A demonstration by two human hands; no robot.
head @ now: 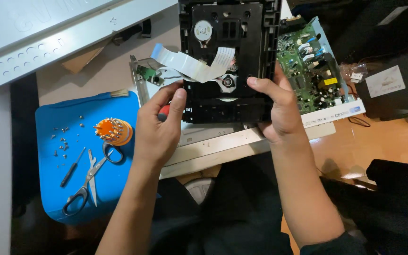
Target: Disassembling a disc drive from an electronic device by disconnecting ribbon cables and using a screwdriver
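Nearest the camera, both forearms rise from the lap toward the front edge of the bench (pixel 378 141). The left hand (pixel 159 125) is closed around a red-handled screwdriver (pixel 164 112) while its thumb and fingertips press the left edge of the black disc drive mechanism (pixel 227 61). The right hand (pixel 277 106) clamps the drive's right edge, thumb on top, fingers hidden beneath. The drive is tilted up off the white chassis (pixel 242 139) near the bench's middle. A white ribbon cable (pixel 190 63) still runs from it to the left; pulling the drive away could, I judge, tear that cable or its connector, and the screwdriver in the same hand weakens the grip. Left of the hands, a blue mat (pixel 53 189) carries scissors (pixel 88 182), loose screws (pixel 62 141) and an orange bit holder (pixel 113 131). Beyond the right hand lies a green circuit board (pixel 308 66).
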